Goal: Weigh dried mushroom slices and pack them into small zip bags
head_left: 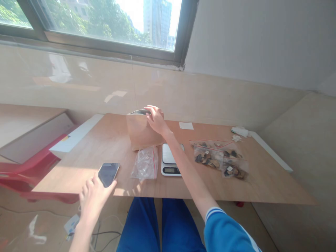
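Note:
My left hand (94, 190) is closed around the near end of a dark-screened smartphone (108, 174) at the table's front left, thumb along its right side. Stretched across the table, my right hand (156, 120) grips the top edge of a standing brown paper bag (141, 131), its fingertips at the open mouth. What the bag contains is hidden. In front of it lie clear zip bags (145, 164) with a red seal line. Beneath my right forearm sits a white kitchen scale (169, 159), partly covered from view; its display reading is too small to make out.
Several clear bags of dark, dried-looking pieces (208, 159) lie right of the scale. A white paper (186, 125) rests near the wall, and crumpled white tissue (239, 131) at the back right. A red plastic chair (39, 168) stands left; cables (106, 232) run across the floor.

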{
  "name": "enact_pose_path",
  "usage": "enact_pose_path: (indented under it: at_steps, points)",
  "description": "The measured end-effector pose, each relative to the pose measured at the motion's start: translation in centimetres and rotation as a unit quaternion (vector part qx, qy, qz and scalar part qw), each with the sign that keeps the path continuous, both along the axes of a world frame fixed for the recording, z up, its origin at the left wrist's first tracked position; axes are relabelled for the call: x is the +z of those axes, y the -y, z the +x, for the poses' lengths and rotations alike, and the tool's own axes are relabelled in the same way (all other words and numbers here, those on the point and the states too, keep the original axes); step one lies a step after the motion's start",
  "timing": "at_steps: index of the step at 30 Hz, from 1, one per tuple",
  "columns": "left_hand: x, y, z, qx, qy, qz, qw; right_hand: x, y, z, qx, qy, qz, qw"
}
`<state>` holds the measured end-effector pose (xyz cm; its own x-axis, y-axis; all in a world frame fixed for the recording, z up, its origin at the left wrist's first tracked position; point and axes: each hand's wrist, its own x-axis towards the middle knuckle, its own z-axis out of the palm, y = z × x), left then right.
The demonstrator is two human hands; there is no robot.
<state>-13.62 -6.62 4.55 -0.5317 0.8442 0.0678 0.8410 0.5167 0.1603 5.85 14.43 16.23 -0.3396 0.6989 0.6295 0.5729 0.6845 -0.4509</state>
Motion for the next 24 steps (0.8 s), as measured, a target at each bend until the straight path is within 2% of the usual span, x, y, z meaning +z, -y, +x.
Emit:
enact_pose_path:
  at_steps: [4, 7, 9, 10, 12, 15, 17, 20, 24]
  points:
    - [-0.2, -0.3, 0.0, -0.007, -0.031, -0.005, 0.999, -1.9, 3.1, 2.4, -0.023, -0.062, -0.012, 0.998]
    - [-0.2, -0.2, -0.2, -0.010, -0.012, 0.004, 1.000, -4.5, 5.0, 5.6, -0.059, -0.057, -0.018, 0.996]
    - [-0.1, 0.0, -0.2, 0.001, 0.011, 0.016, 1.000, -6.8, 5.7, 8.7, -0.118, -0.027, -0.040, 0.992]
    - [-0.1, 0.1, -0.1, 0.008, 0.023, 0.022, 0.999, -7.9, 6.0, 10.5, -0.164, 0.004, -0.064, 0.984]
    - [-0.2, 0.3, 0.2, 0.019, 0.038, 0.039, 0.998, -10.1, 6.3, 14.2, -0.267, 0.103, -0.137, 0.948]
    - [-0.4, 0.5, 1.1, 0.030, 0.031, 0.107, 0.993, -12.5, 6.9, 18.8, -0.300, 0.145, -0.178, 0.926]
    - [-0.6, 0.5, 1.9, 0.009, 0.031, 0.177, 0.984, -13.1, 7.3, 20.8, -0.297, 0.159, -0.189, 0.922]
    - [-0.8, 0.6, 3.5, -0.075, 0.068, 0.250, 0.963, -12.8, 7.8, 22.3, -0.308, 0.197, -0.188, 0.911]
    - [-1.2, 1.3, 6.3, -0.175, 0.177, 0.245, 0.937, -11.7, 8.2, 24.0, -0.385, 0.255, -0.195, 0.865]
